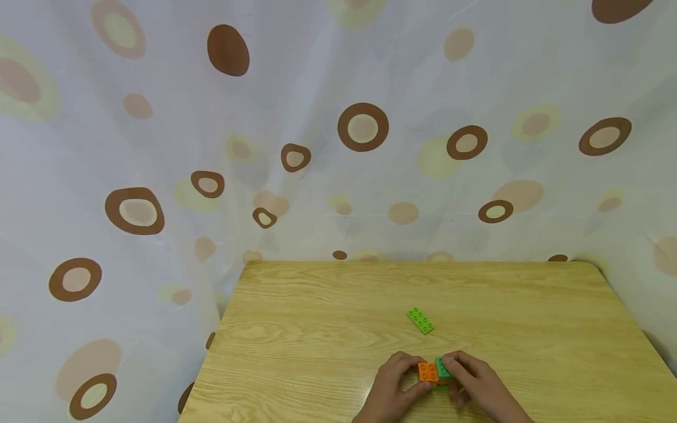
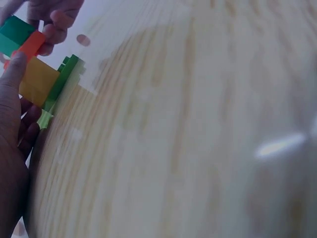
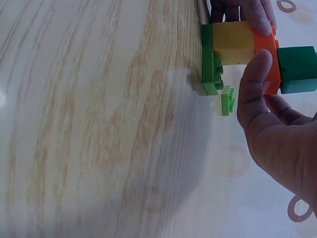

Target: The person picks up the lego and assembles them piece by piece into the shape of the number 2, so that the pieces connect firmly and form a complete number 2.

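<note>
A stack of toy building bricks stands on the table between both hands. At its base is a green plate [image 3: 209,64], with a yellow brick [image 3: 232,42] on it, then an orange brick [image 1: 427,372] and a dark green brick [image 3: 298,69] at the top. The left hand [image 1: 391,385] grips the orange brick's side between thumb and fingers. From the other side the right hand [image 1: 478,383] holds the upper stack, one digit over the dark green brick and one fingertip against the orange brick. Fingers hide part of the joint between these two.
A light green plate [image 1: 421,321] with studs up lies on the wood-grain table [image 1: 317,329], beyond the hands. Behind the table and at its sides hangs a white curtain [image 1: 402,70] with brown and yellow rings.
</note>
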Demonstrator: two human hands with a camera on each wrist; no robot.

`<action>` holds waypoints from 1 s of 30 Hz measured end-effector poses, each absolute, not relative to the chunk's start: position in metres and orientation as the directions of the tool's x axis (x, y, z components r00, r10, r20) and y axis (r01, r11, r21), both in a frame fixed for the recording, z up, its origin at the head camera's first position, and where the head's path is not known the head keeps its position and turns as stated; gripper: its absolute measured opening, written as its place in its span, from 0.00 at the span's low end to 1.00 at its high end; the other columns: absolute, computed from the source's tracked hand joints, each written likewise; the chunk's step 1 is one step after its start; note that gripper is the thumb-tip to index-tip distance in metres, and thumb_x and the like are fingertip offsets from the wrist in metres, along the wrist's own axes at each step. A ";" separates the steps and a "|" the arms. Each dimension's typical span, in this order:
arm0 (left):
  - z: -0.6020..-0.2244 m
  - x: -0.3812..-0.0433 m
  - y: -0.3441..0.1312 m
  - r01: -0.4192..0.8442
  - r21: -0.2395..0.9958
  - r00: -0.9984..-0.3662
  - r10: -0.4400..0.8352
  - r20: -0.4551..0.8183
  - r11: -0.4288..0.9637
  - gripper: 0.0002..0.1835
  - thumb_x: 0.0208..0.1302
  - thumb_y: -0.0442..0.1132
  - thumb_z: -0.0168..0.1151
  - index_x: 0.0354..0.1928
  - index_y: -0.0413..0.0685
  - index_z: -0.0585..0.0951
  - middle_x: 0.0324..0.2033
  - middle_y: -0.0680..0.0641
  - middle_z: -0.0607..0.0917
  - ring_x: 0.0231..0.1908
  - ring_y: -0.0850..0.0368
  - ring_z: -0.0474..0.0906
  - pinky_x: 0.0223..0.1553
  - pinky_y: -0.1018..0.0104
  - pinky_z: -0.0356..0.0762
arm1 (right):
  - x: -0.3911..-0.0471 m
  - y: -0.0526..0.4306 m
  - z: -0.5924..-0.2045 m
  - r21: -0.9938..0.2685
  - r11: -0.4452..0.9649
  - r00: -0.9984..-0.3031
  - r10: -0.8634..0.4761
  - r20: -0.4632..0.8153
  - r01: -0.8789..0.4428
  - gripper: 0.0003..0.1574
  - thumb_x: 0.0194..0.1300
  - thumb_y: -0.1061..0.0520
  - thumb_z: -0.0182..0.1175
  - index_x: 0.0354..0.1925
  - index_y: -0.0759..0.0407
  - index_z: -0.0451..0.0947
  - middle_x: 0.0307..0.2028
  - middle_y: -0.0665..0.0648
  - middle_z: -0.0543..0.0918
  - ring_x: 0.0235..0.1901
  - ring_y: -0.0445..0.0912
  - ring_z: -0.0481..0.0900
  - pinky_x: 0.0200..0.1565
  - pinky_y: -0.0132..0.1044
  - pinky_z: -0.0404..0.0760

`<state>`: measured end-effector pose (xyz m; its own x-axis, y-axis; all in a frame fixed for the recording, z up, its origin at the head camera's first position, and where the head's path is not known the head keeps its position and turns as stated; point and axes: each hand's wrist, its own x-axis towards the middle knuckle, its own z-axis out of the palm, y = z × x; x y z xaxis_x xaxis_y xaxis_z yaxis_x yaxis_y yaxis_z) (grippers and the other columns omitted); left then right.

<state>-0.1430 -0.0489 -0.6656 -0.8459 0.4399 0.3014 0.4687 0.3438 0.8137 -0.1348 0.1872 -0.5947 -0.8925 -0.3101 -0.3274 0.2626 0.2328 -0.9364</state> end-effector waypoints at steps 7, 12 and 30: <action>-0.666 -0.147 -0.049 0.500 0.790 -0.833 0.445 0.328 0.354 0.22 0.75 0.58 0.63 0.65 0.60 0.80 0.54 0.62 0.82 0.56 0.70 0.78 0.60 0.67 0.79 | -0.137 0.183 -0.588 -0.928 0.272 -0.904 -0.277 -0.327 0.253 0.34 0.86 0.40 0.48 0.63 0.71 0.75 0.33 0.62 0.82 0.28 0.53 0.82 0.31 0.46 0.87; -0.666 -0.148 -0.049 0.526 0.768 -0.824 0.440 0.356 0.366 0.22 0.75 0.56 0.63 0.65 0.59 0.80 0.53 0.61 0.83 0.55 0.69 0.79 0.58 0.67 0.79 | -0.135 0.179 -0.581 -0.924 0.328 -0.939 -0.205 -0.275 0.199 0.32 0.84 0.40 0.52 0.65 0.66 0.74 0.42 0.62 0.82 0.29 0.54 0.82 0.27 0.47 0.86; -0.663 -0.142 -0.050 0.526 0.766 -0.827 0.433 0.360 0.368 0.21 0.75 0.55 0.65 0.63 0.59 0.81 0.52 0.59 0.83 0.54 0.69 0.80 0.58 0.67 0.79 | -0.120 0.174 -0.589 -0.896 0.418 -0.989 -0.080 0.125 -0.147 0.12 0.82 0.53 0.58 0.54 0.56 0.84 0.48 0.51 0.85 0.44 0.35 0.79 0.37 0.35 0.82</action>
